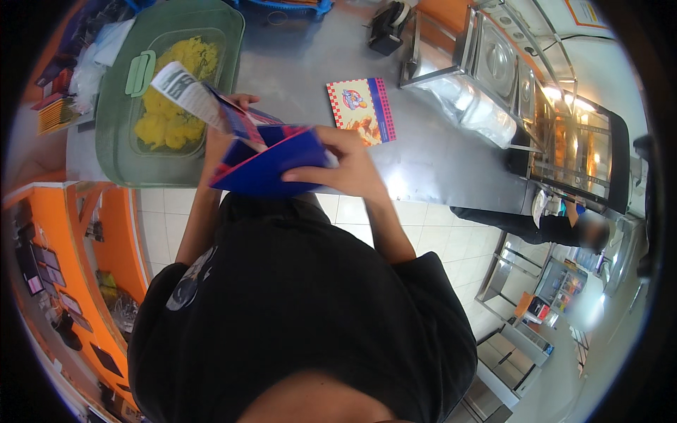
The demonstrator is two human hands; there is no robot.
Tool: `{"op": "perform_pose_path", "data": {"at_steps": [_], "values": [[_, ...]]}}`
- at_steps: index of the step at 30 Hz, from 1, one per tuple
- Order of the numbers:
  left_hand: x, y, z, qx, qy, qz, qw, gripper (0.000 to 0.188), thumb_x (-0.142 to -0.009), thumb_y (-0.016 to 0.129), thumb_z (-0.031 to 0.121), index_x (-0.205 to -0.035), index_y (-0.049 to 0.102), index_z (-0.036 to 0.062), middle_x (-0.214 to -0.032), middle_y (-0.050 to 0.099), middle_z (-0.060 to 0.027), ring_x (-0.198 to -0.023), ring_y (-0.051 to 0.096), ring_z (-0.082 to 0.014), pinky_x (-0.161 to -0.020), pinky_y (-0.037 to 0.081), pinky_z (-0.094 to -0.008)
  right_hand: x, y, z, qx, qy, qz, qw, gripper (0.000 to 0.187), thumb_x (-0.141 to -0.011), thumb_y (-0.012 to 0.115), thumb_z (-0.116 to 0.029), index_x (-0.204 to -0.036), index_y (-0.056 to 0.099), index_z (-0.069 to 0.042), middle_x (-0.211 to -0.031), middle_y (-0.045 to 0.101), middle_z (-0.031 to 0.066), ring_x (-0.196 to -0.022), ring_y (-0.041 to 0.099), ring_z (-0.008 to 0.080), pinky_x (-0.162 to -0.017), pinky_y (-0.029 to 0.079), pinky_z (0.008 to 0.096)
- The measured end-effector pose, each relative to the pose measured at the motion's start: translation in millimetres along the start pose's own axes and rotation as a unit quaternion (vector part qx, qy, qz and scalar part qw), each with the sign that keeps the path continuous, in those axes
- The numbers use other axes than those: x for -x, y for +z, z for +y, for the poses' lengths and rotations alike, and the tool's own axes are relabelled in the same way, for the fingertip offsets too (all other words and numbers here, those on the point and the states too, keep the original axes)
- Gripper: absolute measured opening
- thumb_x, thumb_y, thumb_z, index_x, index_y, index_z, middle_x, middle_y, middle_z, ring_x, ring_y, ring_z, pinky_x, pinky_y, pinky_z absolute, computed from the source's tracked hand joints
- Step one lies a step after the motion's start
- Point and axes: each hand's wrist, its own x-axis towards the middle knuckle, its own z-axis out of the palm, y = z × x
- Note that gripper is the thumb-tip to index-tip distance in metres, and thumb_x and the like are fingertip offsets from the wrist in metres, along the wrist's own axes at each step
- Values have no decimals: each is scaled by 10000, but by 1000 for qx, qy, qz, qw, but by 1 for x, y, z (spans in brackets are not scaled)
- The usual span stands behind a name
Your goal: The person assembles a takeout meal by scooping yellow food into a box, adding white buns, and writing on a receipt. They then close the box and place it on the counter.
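Observation:
My right hand [347, 168] grips the near side of a blue and red cardboard box [271, 162], held half unfolded above the edge of a steel counter [430, 151]. My left hand [220, 137] holds the box's far side, mostly hidden behind its white printed flap [185, 93]. A flat printed carton [361, 111] of the same kind lies on the counter just right of the hands.
A green lidded tub of yellow food [169, 92] stands at the left of the counter. A tape dispenser [386, 27] sits at the back. Steel warming wells and a lit display case [564, 141] are on the right, where another person stands.

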Motion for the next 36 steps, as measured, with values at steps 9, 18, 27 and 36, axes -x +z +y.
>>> {"op": "perform_pose_path", "data": {"at_steps": [9, 18, 27, 36], "values": [[-8, 5, 11, -41, 66, -78, 994, 305, -924, 506, 361, -1020, 418, 86, -1012, 471, -85, -1135, 444, -229, -939, 422, -356, -13, 25, 21, -142, 137, -15, 980, 177, -922, 560, -176, -922, 621, -11, -726, 578, 13, -618, 505, 70, -575, 392, 192], [-66, -3, -43, 87, 45, -138, 986, 426, -853, 623, 246, -1187, 437, 58, -1107, 487, -88, -1168, 447, -234, -994, 385, -366, 1, 5, -15, -158, 70, -127, 977, 193, -745, 750, -111, -881, 688, 12, -902, 683, 86, -787, 661, 176, -696, 513, 241], [-82, 41, -32, -164, 60, -234, 956, 556, -826, 664, 255, -1279, 424, 39, -1194, 493, -99, -1187, 451, -236, -1013, 370, -367, 9, 15, 31, 92, 59, -119, 987, 739, -634, 754, -154, -1227, 362, 46, -1036, 605, 203, -941, 637, 276, -774, 517, 315], [-49, 6, -26, -355, -81, -106, 925, 431, -850, 658, 208, -1207, 505, 21, -972, 539, -70, -927, 514, -153, -827, 403, -267, 20, -12, 92, 179, 219, 40, 958, 1226, -569, 805, -221, -1391, -52, 82, -1358, 270, 362, -1229, 428, 423, -983, 413, 373]]}}
